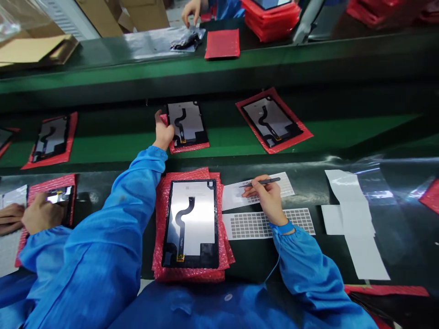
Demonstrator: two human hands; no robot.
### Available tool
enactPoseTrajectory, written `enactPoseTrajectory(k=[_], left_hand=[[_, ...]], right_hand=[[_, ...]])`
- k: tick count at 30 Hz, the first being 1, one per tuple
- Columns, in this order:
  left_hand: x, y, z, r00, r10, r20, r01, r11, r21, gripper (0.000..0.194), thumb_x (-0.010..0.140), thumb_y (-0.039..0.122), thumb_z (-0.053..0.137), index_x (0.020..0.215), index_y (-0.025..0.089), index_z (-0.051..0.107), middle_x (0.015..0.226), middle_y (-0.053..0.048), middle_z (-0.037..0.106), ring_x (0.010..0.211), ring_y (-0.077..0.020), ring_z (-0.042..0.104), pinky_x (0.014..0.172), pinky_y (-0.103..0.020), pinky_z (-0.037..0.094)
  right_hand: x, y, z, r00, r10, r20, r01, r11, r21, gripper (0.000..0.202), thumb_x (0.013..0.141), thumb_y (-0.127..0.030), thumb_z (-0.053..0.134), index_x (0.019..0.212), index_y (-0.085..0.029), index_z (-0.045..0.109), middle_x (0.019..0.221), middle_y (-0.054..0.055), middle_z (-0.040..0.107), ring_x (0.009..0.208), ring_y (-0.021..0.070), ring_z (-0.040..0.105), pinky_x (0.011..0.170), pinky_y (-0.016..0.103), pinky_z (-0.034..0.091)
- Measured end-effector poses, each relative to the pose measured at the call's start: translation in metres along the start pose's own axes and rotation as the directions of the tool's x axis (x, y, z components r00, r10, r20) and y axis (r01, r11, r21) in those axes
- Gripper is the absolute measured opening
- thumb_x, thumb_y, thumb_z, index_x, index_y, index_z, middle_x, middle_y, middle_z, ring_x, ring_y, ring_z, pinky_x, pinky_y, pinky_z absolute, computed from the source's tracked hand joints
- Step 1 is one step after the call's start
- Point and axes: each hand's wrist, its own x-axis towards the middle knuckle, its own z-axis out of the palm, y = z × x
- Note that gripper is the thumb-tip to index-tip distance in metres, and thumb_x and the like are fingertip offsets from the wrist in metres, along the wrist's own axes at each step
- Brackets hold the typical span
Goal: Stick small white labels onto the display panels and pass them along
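Note:
My left hand [164, 131] reaches up to the green belt and grips the left edge of a screen panel [192, 119] lying on red bubble wrap. In my right hand [265, 196] are dark tweezers [264, 182], held over a white label sheet [236, 196]. Below it lies a second sheet with rows of small grey squares [250, 225]. In front of me another screen panel [202, 205] with a curved black flex cable rests on stacked red bubble wrap [159, 246].
More panels on red wrap sit on the belt, one at the right [270, 118] and one at the left [51, 137]. At far left a co-worker's hands [43, 214] touch a panel. White paper strips [356, 224] lie right. Across the belt are a person's hand [192, 11] and red packs [270, 20].

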Motion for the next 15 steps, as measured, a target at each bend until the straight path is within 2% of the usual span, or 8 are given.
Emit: enactPoseTrajectory(k=[3, 5, 7, 8, 10, 11, 13, 15], left_hand=[[0.006, 0.019, 0.002, 0.962, -0.249, -0.113, 0.245, 0.968, -0.051, 0.051, 0.097, 0.029, 0.058, 0.140, 0.008, 0.040, 0.128, -0.014, 0.061, 0.128, -0.0243, 0.047, 0.102, -0.045, 0.032], [0.014, 0.045, 0.015, 0.941, -0.322, -0.105, 0.311, 0.944, -0.108, 0.047, 0.095, 0.021, 0.062, 0.138, 0.008, 0.047, 0.140, -0.020, 0.057, 0.139, -0.0305, 0.044, 0.109, -0.046, 0.031], [0.025, 0.080, 0.039, 0.939, -0.343, -0.003, 0.337, 0.923, -0.184, 0.033, 0.097, 0.020, 0.061, 0.128, 0.010, 0.057, 0.133, -0.019, 0.063, 0.130, -0.0291, 0.055, 0.107, -0.043, 0.039], [0.031, 0.099, 0.055, 0.935, -0.345, 0.077, 0.354, 0.907, -0.228, 0.024, 0.099, 0.023, 0.062, 0.119, 0.010, 0.062, 0.120, -0.017, 0.069, 0.118, -0.0266, 0.063, 0.102, -0.041, 0.044], [0.043, 0.137, 0.088, 0.903, -0.350, 0.248, 0.416, 0.857, -0.305, 0.025, 0.100, 0.032, 0.065, 0.106, 0.008, 0.066, 0.097, -0.013, 0.072, 0.091, -0.0211, 0.069, 0.085, -0.035, 0.054], [0.049, 0.154, 0.104, 0.879, -0.356, 0.318, 0.455, 0.826, -0.333, 0.029, 0.100, 0.037, 0.067, 0.105, 0.009, 0.067, 0.094, -0.010, 0.071, 0.084, -0.0185, 0.069, 0.079, -0.034, 0.056], [0.062, 0.179, 0.128, 0.833, -0.370, 0.412, 0.525, 0.762, -0.378, 0.034, 0.101, 0.042, 0.067, 0.112, 0.010, 0.067, 0.100, -0.008, 0.070, 0.083, -0.0165, 0.069, 0.076, -0.033, 0.060], [0.072, 0.191, 0.140, 0.801, -0.394, 0.451, 0.578, 0.704, -0.412, 0.035, 0.102, 0.042, 0.066, 0.120, 0.012, 0.066, 0.110, -0.009, 0.069, 0.091, -0.0176, 0.069, 0.080, -0.035, 0.061]], right_hand=[[-0.002, -0.001, 0.000, 1.000, -0.001, 0.024, 0.000, 0.999, 0.033, 0.035, 0.082, -0.047, 0.084, 0.088, -0.021, 0.062, 0.067, 0.000, 0.076, 0.055, 0.0184, 0.076, 0.054, 0.026, 0.060], [-0.003, -0.001, 0.001, 0.999, 0.000, 0.033, -0.002, 0.999, 0.051, 0.034, 0.082, -0.047, 0.084, 0.088, -0.021, 0.061, 0.067, 0.000, 0.076, 0.054, 0.0176, 0.075, 0.054, 0.026, 0.060], [-0.003, -0.002, 0.001, 0.999, 0.000, 0.037, -0.002, 0.998, 0.059, 0.034, 0.082, -0.046, 0.084, 0.087, -0.022, 0.062, 0.067, 0.000, 0.076, 0.054, 0.0173, 0.075, 0.054, 0.025, 0.060], [-0.003, -0.002, 0.001, 0.999, -0.002, 0.037, 0.000, 0.998, 0.059, 0.034, 0.082, -0.046, 0.084, 0.087, -0.022, 0.062, 0.067, 0.000, 0.076, 0.054, 0.0173, 0.075, 0.054, 0.025, 0.060], [-0.004, -0.003, 0.001, 0.999, -0.011, 0.033, 0.009, 0.998, 0.055, 0.034, 0.082, -0.047, 0.084, 0.087, -0.022, 0.061, 0.066, 0.000, 0.075, 0.054, 0.0174, 0.075, 0.054, 0.025, 0.060], [-0.004, -0.003, 0.001, 0.999, -0.018, 0.030, 0.016, 0.999, 0.051, 0.035, 0.082, -0.048, 0.083, 0.087, -0.022, 0.061, 0.066, 0.000, 0.075, 0.053, 0.0174, 0.074, 0.054, 0.025, 0.059], [-0.004, -0.004, 0.000, 0.999, -0.030, 0.027, 0.029, 0.999, 0.039, 0.034, 0.084, -0.048, 0.082, 0.087, -0.021, 0.061, 0.065, 0.000, 0.075, 0.053, 0.0173, 0.074, 0.053, 0.025, 0.059], [-0.003, -0.005, -0.001, 0.999, -0.039, 0.027, 0.038, 0.999, 0.031, 0.033, 0.085, -0.048, 0.080, 0.088, -0.021, 0.061, 0.066, 0.000, 0.076, 0.053, 0.0172, 0.074, 0.053, 0.025, 0.059]])
